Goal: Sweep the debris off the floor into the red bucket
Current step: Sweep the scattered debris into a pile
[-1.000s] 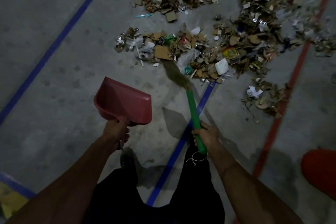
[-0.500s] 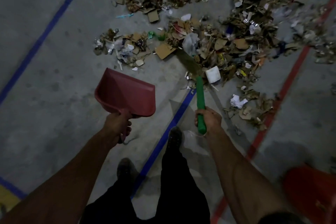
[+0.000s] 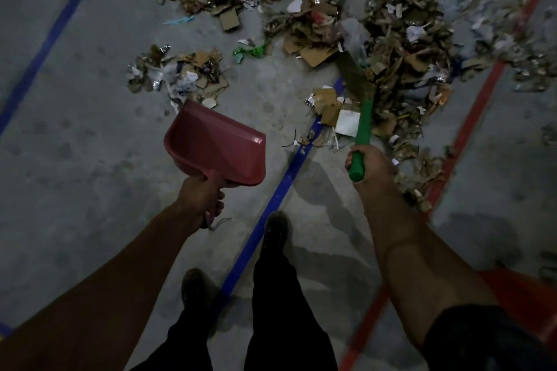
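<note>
My left hand [image 3: 201, 196] grips the handle of a red dustpan [image 3: 215, 144], which hangs above the floor with its mouth pointing up-left. My right hand [image 3: 367, 161] grips the green handle of a short broom [image 3: 362, 129]; its brown bristles [image 3: 354, 74] lie against the big heap of cardboard scraps, paper and foil [image 3: 404, 48]. A smaller pile of debris [image 3: 180, 75] lies just beyond the dustpan. A part of the red bucket [image 3: 526, 295] shows at the lower right, behind my right arm.
The grey concrete floor carries a blue tape line [image 3: 286, 178] running between my feet, another blue line [image 3: 51, 39] at the left and a red line [image 3: 470, 123] at the right. My dark shoes [image 3: 275, 229] stand on either side of the middle blue line.
I have stepped forward, so the debris is nearer. The broom has moved right and its bristles have pushed scraps toward the big heap. The dustpan has come closer to the small pile.
</note>
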Demonstrator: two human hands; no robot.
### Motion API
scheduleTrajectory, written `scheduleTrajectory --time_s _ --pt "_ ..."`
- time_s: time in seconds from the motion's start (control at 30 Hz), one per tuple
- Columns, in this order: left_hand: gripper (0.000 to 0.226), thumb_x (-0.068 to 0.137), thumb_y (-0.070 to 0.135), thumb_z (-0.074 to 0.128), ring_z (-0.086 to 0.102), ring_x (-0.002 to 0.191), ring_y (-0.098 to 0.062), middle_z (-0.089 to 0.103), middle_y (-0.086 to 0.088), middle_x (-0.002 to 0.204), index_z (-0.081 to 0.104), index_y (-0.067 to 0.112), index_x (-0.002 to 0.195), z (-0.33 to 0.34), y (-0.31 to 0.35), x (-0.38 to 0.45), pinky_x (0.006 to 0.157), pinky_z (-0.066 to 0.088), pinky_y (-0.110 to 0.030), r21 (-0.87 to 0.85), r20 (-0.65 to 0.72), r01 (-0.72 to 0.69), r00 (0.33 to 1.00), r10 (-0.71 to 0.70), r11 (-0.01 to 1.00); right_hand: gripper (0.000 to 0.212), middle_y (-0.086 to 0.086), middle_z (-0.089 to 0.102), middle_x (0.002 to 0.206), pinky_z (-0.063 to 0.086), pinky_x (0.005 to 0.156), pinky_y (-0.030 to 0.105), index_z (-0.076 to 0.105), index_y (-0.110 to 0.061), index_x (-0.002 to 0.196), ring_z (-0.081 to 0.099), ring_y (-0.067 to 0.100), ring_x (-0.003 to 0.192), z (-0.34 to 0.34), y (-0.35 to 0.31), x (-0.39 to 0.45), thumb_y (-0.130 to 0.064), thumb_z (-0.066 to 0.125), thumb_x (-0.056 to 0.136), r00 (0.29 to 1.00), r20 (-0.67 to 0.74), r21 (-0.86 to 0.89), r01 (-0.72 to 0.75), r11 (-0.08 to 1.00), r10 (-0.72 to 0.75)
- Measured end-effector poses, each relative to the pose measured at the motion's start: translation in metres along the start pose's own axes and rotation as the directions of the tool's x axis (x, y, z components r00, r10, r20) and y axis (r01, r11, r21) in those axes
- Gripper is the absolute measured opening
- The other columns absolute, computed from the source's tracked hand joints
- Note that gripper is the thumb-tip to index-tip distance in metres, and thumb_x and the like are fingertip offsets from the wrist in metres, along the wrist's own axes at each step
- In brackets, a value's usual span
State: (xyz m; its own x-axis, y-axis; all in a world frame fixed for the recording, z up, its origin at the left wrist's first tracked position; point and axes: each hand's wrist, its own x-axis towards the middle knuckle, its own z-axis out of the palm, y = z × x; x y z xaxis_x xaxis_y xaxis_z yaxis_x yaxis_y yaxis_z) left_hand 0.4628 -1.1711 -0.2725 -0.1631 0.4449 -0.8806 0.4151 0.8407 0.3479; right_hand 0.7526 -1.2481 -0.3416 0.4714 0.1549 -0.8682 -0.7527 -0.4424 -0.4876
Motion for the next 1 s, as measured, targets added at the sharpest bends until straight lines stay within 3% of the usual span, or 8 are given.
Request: scheduleTrajectory --time_s 0.3,0.37,0.57,0.73,1.0 --pt "0.033 0.092 0.021 0.057 0.037 0.033 -0.012 0.044 -0.009 0.057 0.056 0.006 0.062 0.023 0.012 0.004 0.027 0.024 -0.013 0.034 0.019 -0.009 1.000 0.009 0.999 0.012 0.007 0.047 0.061 0.038 0.036 0.021 0.049 -0.005 0.080 0.046 0.014 0.037 -0.036 -0.033 0.020 0.001 0.051 0.090 0.989 -0.148 0.147 0.026 0.989 -0.004" --pt "0.029 0.091 0.019 0.059 0.036 0.031 -0.011 0.043 -0.008 0.057 0.057 0.006 0.066 0.023 0.012 -0.001 0.027 0.024 -0.013 0.023 0.037 -0.013 0.999 0.012 1.000 0.017 0.006 0.044 0.062 0.037 0.038 0.022 0.046 -0.008 0.076 0.043 0.015 0.045 -0.038 -0.029 0.007 0.001 0.049 0.091 0.995 -0.096 0.179 0.014 0.984 0.003" --pt "0.023 0.086 0.014 0.069 0.035 0.036 -0.013 0.043 -0.008 0.060 0.056 0.007 0.067 0.011 0.003 -0.022 0.029 0.025 -0.013 -0.004 0.071 -0.048 0.996 0.049 0.999 0.013 0.008 0.043 0.062 0.036 0.034 0.020 0.046 -0.008 0.086 0.041 0.014 0.041 -0.040 -0.007 -0.054 0.005 0.049 0.090 1.000 -0.018 0.111 0.011 0.994 -0.009" --pt "0.012 0.081 0.008 0.070 0.035 0.030 -0.009 0.041 -0.008 0.060 0.060 0.003 0.078 -0.014 -0.016 -0.039 0.031 0.026 -0.013 -0.059 0.104 -0.061 0.992 0.067 0.996 0.015 0.012 0.051 0.060 0.041 0.037 0.022 0.060 -0.005 0.092 0.047 0.020 0.044 -0.038 0.023 -0.116 0.008 0.060 0.083 0.989 -0.076 -0.004 0.131 0.991 -0.131" --pt "0.020 0.081 0.005 0.068 0.036 0.030 -0.010 0.043 -0.007 0.058 0.056 0.006 0.065 -0.077 -0.073 -0.075 0.033 0.029 -0.014 -0.095 0.109 -0.145 0.982 0.155 0.985 0.009 0.008 0.044 0.065 0.036 0.032 0.018 0.047 -0.004 0.087 0.043 0.011 0.037 -0.057 0.066 -0.211 0.003 0.047 0.092 0.992 0.128 0.189 -0.026 0.982 0.001"
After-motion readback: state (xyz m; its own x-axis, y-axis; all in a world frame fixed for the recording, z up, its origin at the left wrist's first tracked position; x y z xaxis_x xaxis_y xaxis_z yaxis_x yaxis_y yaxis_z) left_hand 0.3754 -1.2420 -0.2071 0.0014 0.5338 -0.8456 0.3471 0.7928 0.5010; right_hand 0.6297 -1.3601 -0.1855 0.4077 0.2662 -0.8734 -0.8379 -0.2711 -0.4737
